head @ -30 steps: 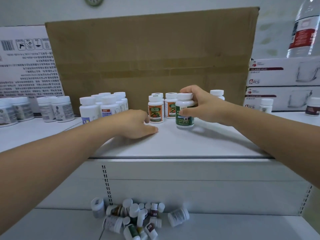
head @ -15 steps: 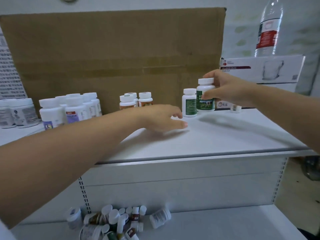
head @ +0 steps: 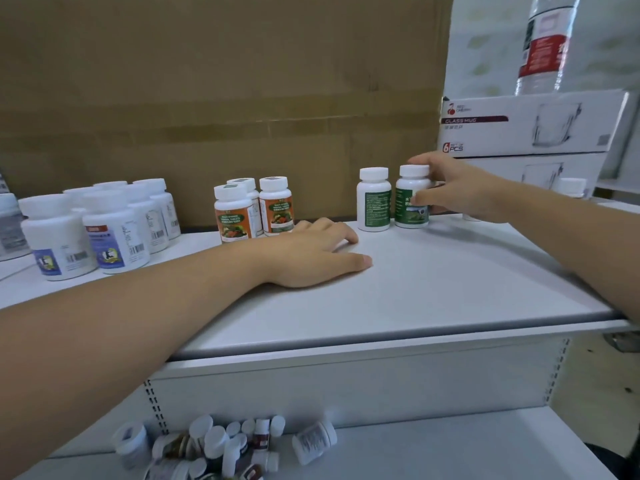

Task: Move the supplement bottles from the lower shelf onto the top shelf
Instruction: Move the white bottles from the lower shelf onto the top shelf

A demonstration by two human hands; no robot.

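Note:
My right hand (head: 453, 188) grips a white-capped bottle with a green label (head: 410, 202), which stands upright on the top shelf (head: 433, 289) beside a second green-labelled bottle (head: 374, 200). To their left stand three orange-labelled bottles (head: 256, 211). My left hand (head: 311, 252) rests flat on the top shelf, fingers relaxed, holding nothing. A heap of several small supplement bottles (head: 221, 445) lies on the lower shelf (head: 450, 448) at its left.
A group of larger white bottles (head: 100, 223) stands at the shelf's left. A big cardboard box (head: 221, 98) forms the back. Glass-mug boxes (head: 533, 123) are stacked at the right with a water bottle (head: 547, 43) on top. One more white bottle (head: 571, 188) stands behind my right arm.
My right hand carried the green-labelled bottle to the right, away from the orange ones, and set it down next to the other green bottle. The view swung right and closer.

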